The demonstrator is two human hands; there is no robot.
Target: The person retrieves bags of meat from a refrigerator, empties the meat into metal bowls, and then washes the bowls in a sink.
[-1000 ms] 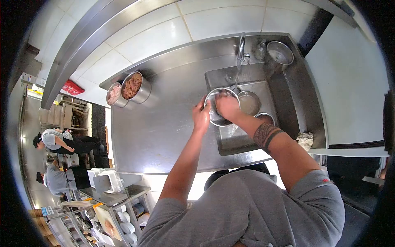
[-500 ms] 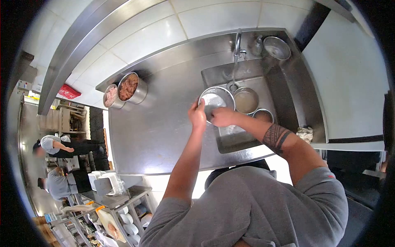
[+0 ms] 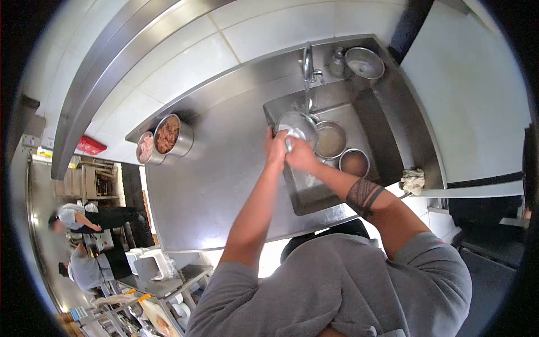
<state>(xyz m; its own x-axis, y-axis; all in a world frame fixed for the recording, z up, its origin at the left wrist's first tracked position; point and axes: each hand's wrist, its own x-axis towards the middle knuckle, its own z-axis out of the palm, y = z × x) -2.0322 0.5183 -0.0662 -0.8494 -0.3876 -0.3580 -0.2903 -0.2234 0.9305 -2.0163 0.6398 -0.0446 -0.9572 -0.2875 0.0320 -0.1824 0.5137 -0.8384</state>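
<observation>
Over the sink, my left hand (image 3: 275,150) grips the near-left rim of a round metal pot (image 3: 301,119), which is tilted with its mouth toward the tap. White suds or water show in its near side. My right hand (image 3: 301,155) is closed at the pot's near edge, close beside the left; something small and pale shows at its fingers, too blurred to name. Water runs from the tap (image 3: 308,64) just beyond the pot. Beside it in the sink stand a metal pot of cloudy water (image 3: 330,140) and another with brownish liquid (image 3: 355,163).
A steel counter (image 3: 213,180) stretches left of the sink (image 3: 306,206). At its far left stand two metal containers, one of brown meat (image 3: 168,135) and one of pink meat (image 3: 146,148). A metal bowl (image 3: 365,63) and a crumpled cloth (image 3: 413,181) sit right. Two people work at far left.
The pot has tipped toward the tap, and my right hand has come out from inside it to its near rim, close to the left. The whole view has shifted slightly.
</observation>
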